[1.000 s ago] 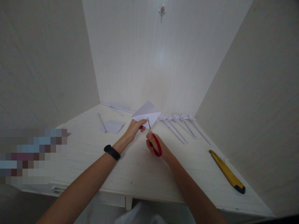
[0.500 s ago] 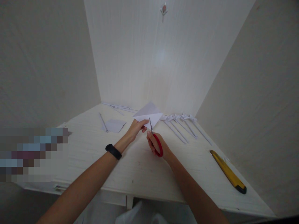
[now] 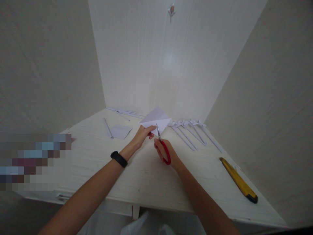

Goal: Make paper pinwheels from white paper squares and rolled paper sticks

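Two bare hands are at work above one white table (image 3: 144, 182); the left hand (image 3: 143, 134) pinches one creased sheet (image 3: 156, 115), the thumb laid on top near its lower corner and some fingers curled below; the right hand (image 3: 163, 150) is closed around one pair of scissors (image 3: 165, 147), whose red loop goes around the back of the fingers. The creased sheet is in the middle, above the table; it is square, thin and turned like a diamond, with one straight fold line that separates a greyer upper half from a brighter lower half; the scissors' narrow metal blades point up and lie in front of the lower half, but if they touch the paper I cannot tell.

On the left side there are one flat loose sheet (image 3: 121, 132) and one rolled paper stick (image 3: 108, 128), which lies across its left part; behind are several thin paper rods (image 3: 124, 113), overlapping too much for an exact count; on the right I count five slim stems (image 3: 195, 136), joined at the far end to folded, pointed paper heads (image 3: 181, 123), crowded together. One yellow tool (image 3: 237, 179) with a dark end lies near the right edge; any lettering on it is too small to read; one black wristband (image 3: 119, 159), smooth and matte, surrounds the left wrist.
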`<action>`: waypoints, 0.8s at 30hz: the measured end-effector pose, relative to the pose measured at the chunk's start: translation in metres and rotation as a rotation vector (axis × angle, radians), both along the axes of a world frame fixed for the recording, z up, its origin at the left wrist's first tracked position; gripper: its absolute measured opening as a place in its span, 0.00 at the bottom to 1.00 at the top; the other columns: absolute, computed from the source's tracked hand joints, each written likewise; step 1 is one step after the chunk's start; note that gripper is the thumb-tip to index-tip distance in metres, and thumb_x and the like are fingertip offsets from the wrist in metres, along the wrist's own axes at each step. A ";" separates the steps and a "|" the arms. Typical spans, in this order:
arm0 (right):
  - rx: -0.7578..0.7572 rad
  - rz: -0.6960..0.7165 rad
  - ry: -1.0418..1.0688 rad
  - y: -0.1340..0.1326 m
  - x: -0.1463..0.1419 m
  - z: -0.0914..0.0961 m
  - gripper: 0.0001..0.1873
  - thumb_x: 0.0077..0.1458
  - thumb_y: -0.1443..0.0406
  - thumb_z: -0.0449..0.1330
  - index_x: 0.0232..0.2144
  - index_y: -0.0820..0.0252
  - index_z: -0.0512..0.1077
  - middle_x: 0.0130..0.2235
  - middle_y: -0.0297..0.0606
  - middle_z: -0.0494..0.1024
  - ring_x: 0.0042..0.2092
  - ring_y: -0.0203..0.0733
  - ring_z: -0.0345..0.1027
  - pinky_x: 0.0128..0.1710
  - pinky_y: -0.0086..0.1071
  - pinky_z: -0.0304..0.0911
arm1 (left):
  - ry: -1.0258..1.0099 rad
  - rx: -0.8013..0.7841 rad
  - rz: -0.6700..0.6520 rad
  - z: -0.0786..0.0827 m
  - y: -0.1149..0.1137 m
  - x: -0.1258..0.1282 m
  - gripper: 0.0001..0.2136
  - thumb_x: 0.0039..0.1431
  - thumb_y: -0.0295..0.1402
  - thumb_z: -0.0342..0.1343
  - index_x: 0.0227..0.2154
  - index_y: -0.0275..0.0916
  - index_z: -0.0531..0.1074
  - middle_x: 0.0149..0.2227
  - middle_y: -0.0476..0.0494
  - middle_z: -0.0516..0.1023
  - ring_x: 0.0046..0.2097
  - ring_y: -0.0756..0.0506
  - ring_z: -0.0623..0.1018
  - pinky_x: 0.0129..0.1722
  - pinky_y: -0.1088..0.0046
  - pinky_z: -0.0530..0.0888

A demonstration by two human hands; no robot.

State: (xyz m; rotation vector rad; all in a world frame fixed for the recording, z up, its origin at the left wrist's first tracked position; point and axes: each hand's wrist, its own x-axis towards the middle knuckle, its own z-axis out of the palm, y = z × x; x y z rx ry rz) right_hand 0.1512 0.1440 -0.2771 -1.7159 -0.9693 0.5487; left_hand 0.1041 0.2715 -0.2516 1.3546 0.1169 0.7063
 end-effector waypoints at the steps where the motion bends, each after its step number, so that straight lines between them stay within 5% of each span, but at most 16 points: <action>1: -0.004 -0.001 -0.001 0.000 0.000 0.000 0.21 0.59 0.50 0.46 0.23 0.57 0.61 0.10 0.24 0.58 0.10 0.31 0.51 0.09 0.24 0.48 | 0.001 -0.001 0.001 0.000 0.000 0.000 0.08 0.43 0.31 0.59 0.29 0.35 0.69 0.21 0.54 0.68 0.16 0.56 0.62 0.13 0.79 0.57; 24: 0.120 0.130 0.140 0.000 0.001 0.003 0.18 0.55 0.48 0.49 0.27 0.55 0.59 0.13 0.23 0.58 0.13 0.31 0.46 0.12 0.27 0.43 | 0.009 0.014 -0.010 0.002 -0.001 -0.002 0.08 0.44 0.32 0.60 0.27 0.35 0.68 0.20 0.54 0.67 0.16 0.56 0.63 0.15 0.79 0.59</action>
